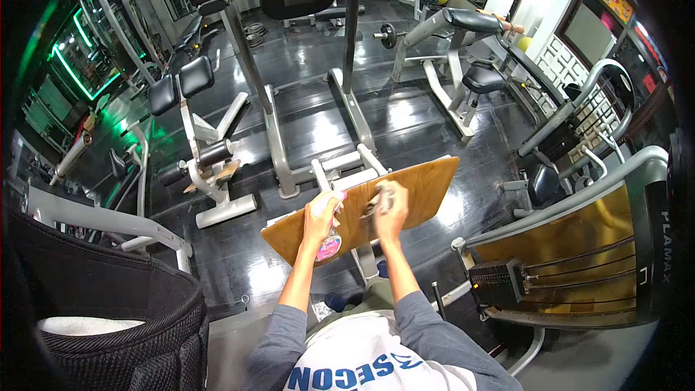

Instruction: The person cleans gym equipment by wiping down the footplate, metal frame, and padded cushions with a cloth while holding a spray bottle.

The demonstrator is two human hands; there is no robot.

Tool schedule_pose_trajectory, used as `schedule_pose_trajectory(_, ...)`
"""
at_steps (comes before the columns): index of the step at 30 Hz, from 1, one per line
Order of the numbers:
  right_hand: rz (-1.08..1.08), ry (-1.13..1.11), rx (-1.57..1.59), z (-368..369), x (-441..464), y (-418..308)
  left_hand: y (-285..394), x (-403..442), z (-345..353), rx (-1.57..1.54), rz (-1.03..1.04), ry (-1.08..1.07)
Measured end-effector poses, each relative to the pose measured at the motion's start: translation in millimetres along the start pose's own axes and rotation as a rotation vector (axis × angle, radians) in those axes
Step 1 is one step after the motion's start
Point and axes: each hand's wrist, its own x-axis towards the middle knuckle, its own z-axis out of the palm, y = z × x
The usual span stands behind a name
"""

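My left hand is closed around the neck of a clear spray bottle with a pink label and a pink-and-white top. The bottle hangs in front of a wooden board, which is tilted on a grey metal machine frame. My right hand is closed on a crumpled greyish cloth, held against or just over the board's middle. Motion blurs the cloth, so whether it touches the wood I cannot tell.
A leg machine with black pads stands at left, and a padded bench machine at back right. Close by on the right is a weight-stack machine with an amber panel. A black mesh seat or bag fills the lower left.
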Motion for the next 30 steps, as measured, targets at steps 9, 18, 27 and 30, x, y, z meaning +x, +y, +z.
schedule_pose_trajectory(9,0.114,-0.18,0.132,-1.8,-14.6,11.0,-9.0,2.1,0.7,0.041,0.05,0.006)
schedule_pose_trajectory(18,-0.011,-0.058,0.073,-36.7,69.4,44.0,14.1,14.6,48.9,0.218,-0.005,0.086)
schedule_pose_trajectory(27,-0.287,-0.426,0.057,-54.5,64.2,81.0,-0.5,42.5,109.3,0.019,-0.08,0.124)
schedule_pose_trajectory(30,-0.199,-0.311,0.05,-70.2,91.5,95.1,-3.9,47.7,114.9,0.087,-0.072,0.05)
